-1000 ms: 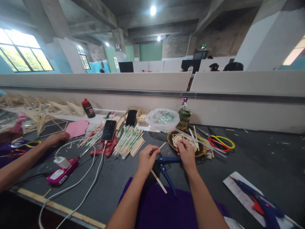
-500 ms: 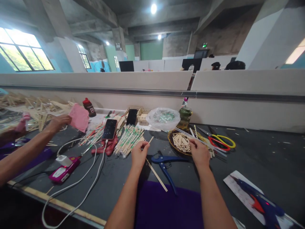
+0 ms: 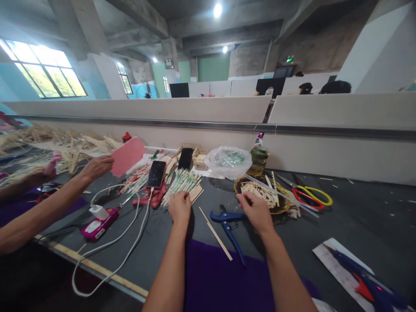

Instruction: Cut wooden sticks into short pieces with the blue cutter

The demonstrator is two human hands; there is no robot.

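Observation:
My left hand (image 3: 180, 209) is closed, fingers curled, at the near edge of a pile of chopsticks in green-printed wrappers (image 3: 183, 184). Whatever it may hold is hidden. My right hand (image 3: 256, 211) has thumb and fingers pinched together at the near left side of a basket of short wooden sticks (image 3: 239, 187). I cannot make out anything in that pinch. Between my hands lies a blue-handled cutter (image 3: 232, 232), touching neither. Left of it, two thin wooden sticks (image 3: 218, 238) rest on the dark table, partly over a purple cloth (image 3: 224, 281).
At left, a co-worker's hand (image 3: 99, 167) holds a pink sheet (image 3: 128, 157). A phone (image 3: 156, 174) charges by a cable from a pink power strip (image 3: 99, 225). Scissors (image 3: 313, 197) and a blue glue gun (image 3: 360, 271) lie right. A plastic bag (image 3: 227, 161) sits behind.
My left hand has moved left to the chopstick pile; the short stick it pinched no longer shows. My right hand has shifted left along the basket. The co-worker's pink sheet has moved and spread out.

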